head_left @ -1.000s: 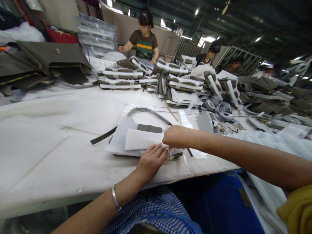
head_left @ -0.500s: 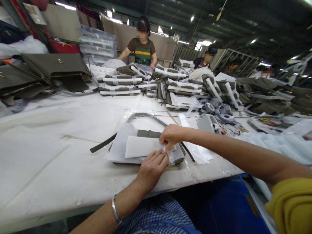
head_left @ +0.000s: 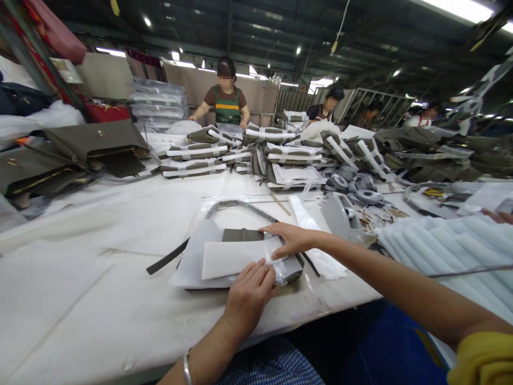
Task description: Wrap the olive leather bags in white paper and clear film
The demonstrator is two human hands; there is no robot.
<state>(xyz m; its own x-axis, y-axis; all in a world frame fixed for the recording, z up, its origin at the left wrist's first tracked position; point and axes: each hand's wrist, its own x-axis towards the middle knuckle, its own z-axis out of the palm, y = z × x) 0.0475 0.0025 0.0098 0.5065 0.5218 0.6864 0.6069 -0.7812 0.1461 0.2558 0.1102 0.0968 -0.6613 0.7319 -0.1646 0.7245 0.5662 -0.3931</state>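
Observation:
A dark olive handbag (head_left: 242, 235) lies flat on the white-covered table, partly hidden by thin white wrapping (head_left: 188, 270). Its curved handle (head_left: 228, 203), covered in clear film, arches away from me. Across the bag rests a white foam strip (head_left: 228, 258), with clear tape (head_left: 274, 247) over its right end. My left hand (head_left: 250, 289) lies on the strip's lower edge and the bag, fingers stretched out. My right hand (head_left: 290, 239) has fingers and thumb spread over the taped end, touching it.
Stacked wrapped bags (head_left: 196, 152) line the far side, before a co-worker (head_left: 227, 104). Unwrapped olive bags (head_left: 100, 141) sit at the left. Tape rolls (head_left: 366, 197) and a pile of white foam sheets (head_left: 449, 256) are on the right. The table edge (head_left: 320, 315) runs close to me.
My right hand has gone from a pinch at the foam strip's end to spread fingers over the tape. My left hand stays on the strip. The camera view has shifted slightly.

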